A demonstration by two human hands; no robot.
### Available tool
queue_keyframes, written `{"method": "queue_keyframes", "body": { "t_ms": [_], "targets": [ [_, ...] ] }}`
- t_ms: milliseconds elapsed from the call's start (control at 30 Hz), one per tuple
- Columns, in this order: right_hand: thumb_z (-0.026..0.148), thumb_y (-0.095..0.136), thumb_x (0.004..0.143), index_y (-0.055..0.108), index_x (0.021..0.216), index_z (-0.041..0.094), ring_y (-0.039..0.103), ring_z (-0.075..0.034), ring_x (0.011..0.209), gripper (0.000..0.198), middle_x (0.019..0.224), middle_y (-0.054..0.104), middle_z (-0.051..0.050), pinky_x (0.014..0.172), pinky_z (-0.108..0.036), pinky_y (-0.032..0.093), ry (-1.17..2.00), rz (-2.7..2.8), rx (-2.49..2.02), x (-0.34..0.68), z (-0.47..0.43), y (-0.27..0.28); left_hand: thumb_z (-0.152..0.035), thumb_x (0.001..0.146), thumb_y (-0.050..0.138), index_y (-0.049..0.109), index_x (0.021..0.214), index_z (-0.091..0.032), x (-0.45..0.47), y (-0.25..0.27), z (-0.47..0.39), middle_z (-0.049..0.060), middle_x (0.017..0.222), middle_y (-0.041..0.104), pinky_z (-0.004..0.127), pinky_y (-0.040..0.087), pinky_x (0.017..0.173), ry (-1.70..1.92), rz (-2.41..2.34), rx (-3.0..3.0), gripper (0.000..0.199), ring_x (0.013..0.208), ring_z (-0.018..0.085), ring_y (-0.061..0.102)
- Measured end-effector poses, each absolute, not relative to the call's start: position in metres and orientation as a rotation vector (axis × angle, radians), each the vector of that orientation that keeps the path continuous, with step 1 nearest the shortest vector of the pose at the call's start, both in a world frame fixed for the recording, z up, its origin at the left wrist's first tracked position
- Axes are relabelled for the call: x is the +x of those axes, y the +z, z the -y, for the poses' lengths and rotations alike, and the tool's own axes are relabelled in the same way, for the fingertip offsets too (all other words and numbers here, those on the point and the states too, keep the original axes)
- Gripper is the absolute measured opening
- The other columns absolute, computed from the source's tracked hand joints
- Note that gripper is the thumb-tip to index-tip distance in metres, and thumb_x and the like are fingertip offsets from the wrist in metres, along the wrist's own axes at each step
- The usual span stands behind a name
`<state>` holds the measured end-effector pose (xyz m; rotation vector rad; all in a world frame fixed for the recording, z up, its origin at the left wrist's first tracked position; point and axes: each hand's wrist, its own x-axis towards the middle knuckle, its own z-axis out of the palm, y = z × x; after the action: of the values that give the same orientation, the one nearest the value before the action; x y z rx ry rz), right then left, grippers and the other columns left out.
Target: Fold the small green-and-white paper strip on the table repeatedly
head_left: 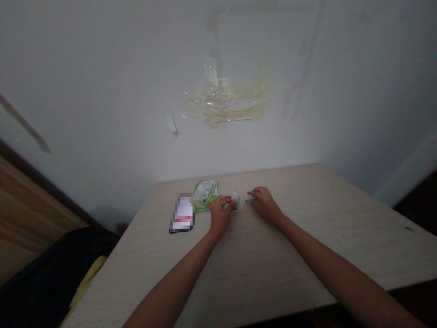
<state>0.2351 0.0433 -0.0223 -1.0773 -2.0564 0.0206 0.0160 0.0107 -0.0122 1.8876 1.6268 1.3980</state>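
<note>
My left hand [221, 212] rests over the table with its fingers bent and closed against a small whitish piece [236, 199] with dark markings, possibly folded paper or foil. To its right, my right hand [266, 206] is curled in a pinch, and a small dark greenish piece [250, 200] sticks out from the fingertips; its kind is too small to tell. A short gap lies between the two pieces. Beside my left hand, a green and white printed packet [205, 190] lies flat, partly hidden by the fingers.
Left of the packet lies a phone-like flat object [182, 214] with a blurred pale face. The pale wooden table [146, 255] meets a grey wall [136, 91] bearing clear tape [225, 102]. Dark cloth [61, 264] and yellow cloth [87, 280] sit off the table's left edge.
</note>
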Motion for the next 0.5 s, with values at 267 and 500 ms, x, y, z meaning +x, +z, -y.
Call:
{"method": "queue_keyframes", "body": {
  "t_ms": [267, 500],
  "targets": [
    [0.053, 0.076, 0.071, 0.057, 0.129, 0.01, 0.048, -0.036, 0.115, 0.074, 0.116, 0.06, -0.02, 0.101, -0.049, 0.041, -0.029, 1.959, -1.475, 0.2351, -0.0424, -0.0309, -0.031, 0.08, 0.071, 0.076, 0.078, -0.025, 0.0149, -0.0066, -0.0085, 0.003, 0.103, 0.075, 0.05, 0.03, 0.106, 1.373, -1.638, 1.898, 0.008, 0.112, 0.025, 0.06],
    [0.043, 0.076, 0.073, 0.055, 0.128, 0.014, 0.052, -0.033, 0.118, 0.066, 0.123, 0.062, -0.016, 0.104, -0.048, 0.041, 0.129, 1.998, -1.372, 0.2344, -0.0416, -0.03, -0.032, 0.08, 0.07, 0.074, 0.078, -0.025, 0.016, -0.007, -0.008, 0.003, 0.102, 0.075, 0.05, 0.027, 0.108, 1.4, -1.63, 1.893, 0.008, 0.109, 0.024, 0.061]
  ]
}}
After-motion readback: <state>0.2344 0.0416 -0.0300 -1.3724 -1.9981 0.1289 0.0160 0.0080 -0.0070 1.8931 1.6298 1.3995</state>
